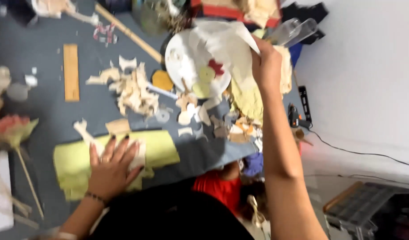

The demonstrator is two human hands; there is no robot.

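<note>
While the left hand (111, 166) is laid flat with its fingers spread, palm down, a yellow-green sheet (160, 151) is pressed by it against the grey bench (48, 120); a pale torn scrap under the fingers is covered as well. A dark beaded bracelet is worn at that wrist. The sheet is spread along the near edge of the bench, its right end reaching toward the middle.

Further off, the right hand (266, 66) is closed around the edge of a crumpled white paper (226, 44), which is held up over a white round plate (180, 62). Whether the paper touches the plate cannot be told because of blur. On the plate, a pale green disc (206, 74) and a small red shape (216, 67) are seen side by side near the rim closest to the hand.

Between the two hands, the bench is strewn with torn beige paper scraps (133, 91), piled thickest to the left of the plate and scattered more thinly below it. A flat wooden strip (71, 72) is laid well to the left of the scraps, and a long wooden stick (128, 33) is set slantwise behind them, running toward the plate. Just below the plate's left side, an orange disc (162, 81) is partly seen. At the far right edge of the bench, a glue gun (294, 118) with a black cord is placed near the white wall. Two clear tubes (293, 31) are seen just behind the right hand.
</note>
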